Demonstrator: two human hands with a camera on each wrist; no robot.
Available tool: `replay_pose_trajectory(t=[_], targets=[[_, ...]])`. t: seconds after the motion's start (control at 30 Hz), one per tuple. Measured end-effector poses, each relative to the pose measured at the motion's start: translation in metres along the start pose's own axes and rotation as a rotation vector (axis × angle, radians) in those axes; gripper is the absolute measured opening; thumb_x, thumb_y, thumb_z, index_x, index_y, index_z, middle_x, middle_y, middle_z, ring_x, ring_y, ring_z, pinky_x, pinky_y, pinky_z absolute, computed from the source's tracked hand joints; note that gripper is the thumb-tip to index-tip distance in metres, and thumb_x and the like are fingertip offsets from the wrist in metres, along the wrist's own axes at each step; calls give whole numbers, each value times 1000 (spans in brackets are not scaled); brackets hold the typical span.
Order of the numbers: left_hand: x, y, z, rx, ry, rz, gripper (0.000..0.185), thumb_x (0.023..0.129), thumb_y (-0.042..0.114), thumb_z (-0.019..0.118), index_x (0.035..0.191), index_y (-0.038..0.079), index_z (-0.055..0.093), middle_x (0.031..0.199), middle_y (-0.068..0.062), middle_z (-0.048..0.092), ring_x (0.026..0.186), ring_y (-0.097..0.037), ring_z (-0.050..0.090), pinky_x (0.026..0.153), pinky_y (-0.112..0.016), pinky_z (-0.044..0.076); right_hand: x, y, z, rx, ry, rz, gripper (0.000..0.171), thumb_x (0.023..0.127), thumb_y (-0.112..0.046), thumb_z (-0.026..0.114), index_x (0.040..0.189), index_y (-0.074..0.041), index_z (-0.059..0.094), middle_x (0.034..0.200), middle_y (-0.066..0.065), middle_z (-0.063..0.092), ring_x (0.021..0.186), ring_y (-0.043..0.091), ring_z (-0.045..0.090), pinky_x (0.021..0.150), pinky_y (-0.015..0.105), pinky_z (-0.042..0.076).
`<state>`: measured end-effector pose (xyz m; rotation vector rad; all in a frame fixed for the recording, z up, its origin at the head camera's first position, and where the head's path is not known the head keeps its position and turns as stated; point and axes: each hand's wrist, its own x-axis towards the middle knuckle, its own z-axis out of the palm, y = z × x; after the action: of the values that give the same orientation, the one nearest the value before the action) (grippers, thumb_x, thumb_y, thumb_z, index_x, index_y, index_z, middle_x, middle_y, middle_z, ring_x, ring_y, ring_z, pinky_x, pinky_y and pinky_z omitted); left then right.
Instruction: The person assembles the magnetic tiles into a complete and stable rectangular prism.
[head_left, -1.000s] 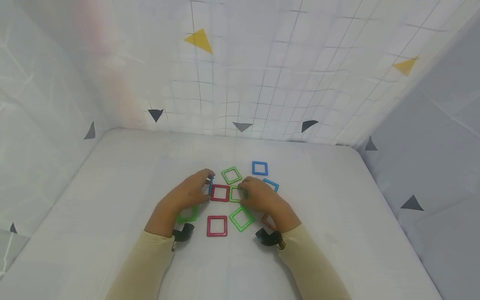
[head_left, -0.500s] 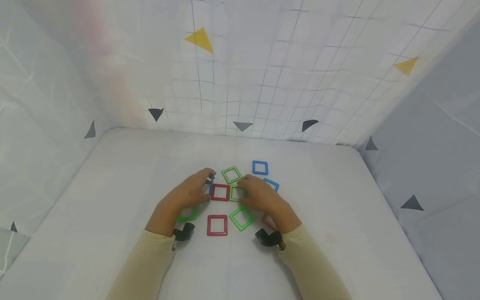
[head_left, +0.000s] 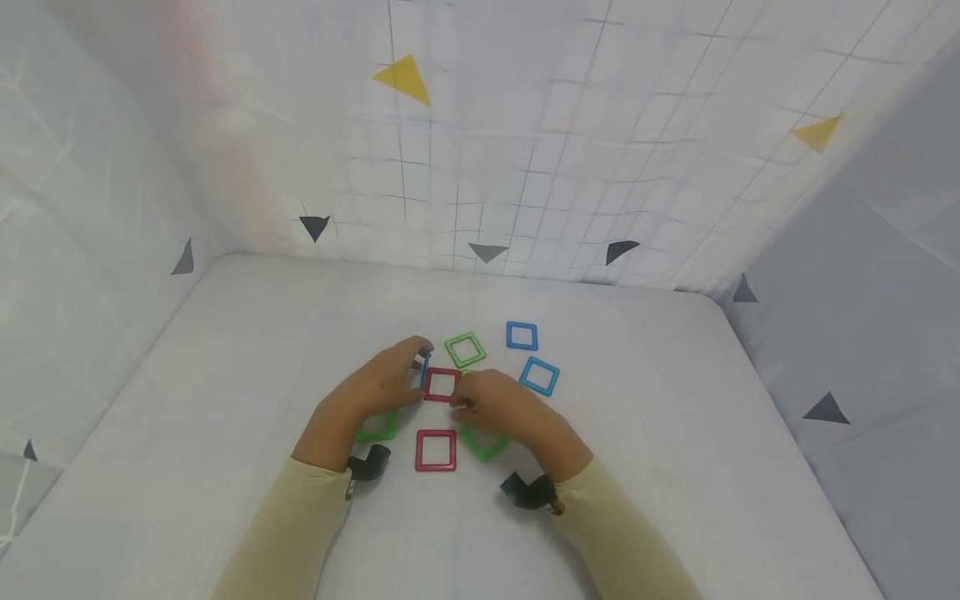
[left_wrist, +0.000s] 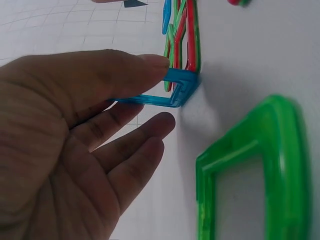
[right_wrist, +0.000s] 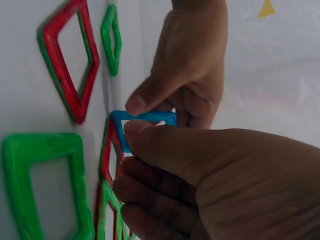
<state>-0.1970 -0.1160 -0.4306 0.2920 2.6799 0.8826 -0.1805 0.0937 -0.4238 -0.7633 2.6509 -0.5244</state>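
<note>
My left hand (head_left: 382, 385) pinches a blue square magnetic tile frame (left_wrist: 186, 89) between thumb and fingers, standing it on edge. The blue tile is at the left edge of a flat red tile (head_left: 442, 370). A green tile (head_left: 469, 372) lies against the red one's right side, mostly hidden by my right hand (head_left: 498, 402). The right fingers are loosely bent near the red tile's right edge, with nothing visible gripped. In the right wrist view, the right thumb overlaps the blue tile (right_wrist: 150, 116); whether they touch I cannot tell.
Behind the row lie a tilted green tile (head_left: 459, 338) and two blue tiles, one farther back (head_left: 522, 323) and one nearer (head_left: 545, 363). In front are a red tile (head_left: 436, 433) and a partly covered green tile (head_left: 474, 446). Another green tile (head_left: 375, 437) lies by the left wrist.
My right hand has moved left and nearer, off the green tile's right side to the red tile's edge, uncovering a blue tile and covering an orange one. The left hand holds nearly still.
</note>
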Motion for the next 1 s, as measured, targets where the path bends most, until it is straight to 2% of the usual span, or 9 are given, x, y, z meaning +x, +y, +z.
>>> replay_pose_trajectory(t=[0.23, 0.6, 0.87, 1.0], targets=[[0, 0, 0, 13, -5, -1, 69, 83, 13, 78, 144, 18, 45, 137, -4, 57, 129, -23, 53, 109, -47, 45, 0, -11, 9, -25, -74, 11, 22, 87, -29, 78, 108, -23, 76, 92, -12, 68, 85, 7, 61, 78, 22, 55], [-2, 0, -1, 5, -3, 6, 69, 83, 12, 78, 144, 17, 46, 137, -5, 58, 129, -23, 54, 107, -46, 46, 5, -14, 21, -123, -51, -81, 15, 85, -25, 80, 100, -21, 78, 90, -11, 66, 80, 5, 60, 75, 18, 54], [-1, 0, -1, -15, -10, -14, 70, 82, 13, 78, 144, 16, 46, 136, -5, 59, 129, -24, 54, 107, -46, 47, 2, -21, 22, -182, -35, -83, 14, 87, -24, 79, 100, -20, 77, 86, -10, 64, 78, 7, 57, 75, 19, 54], [-1, 0, -1, -16, -10, -8, 71, 82, 13, 79, 144, 15, 46, 137, -5, 58, 129, -24, 54, 106, -46, 48, 3, -18, 21, -170, -27, -73, 15, 90, -24, 75, 104, -20, 75, 86, -11, 65, 78, 7, 58, 77, 20, 55]])
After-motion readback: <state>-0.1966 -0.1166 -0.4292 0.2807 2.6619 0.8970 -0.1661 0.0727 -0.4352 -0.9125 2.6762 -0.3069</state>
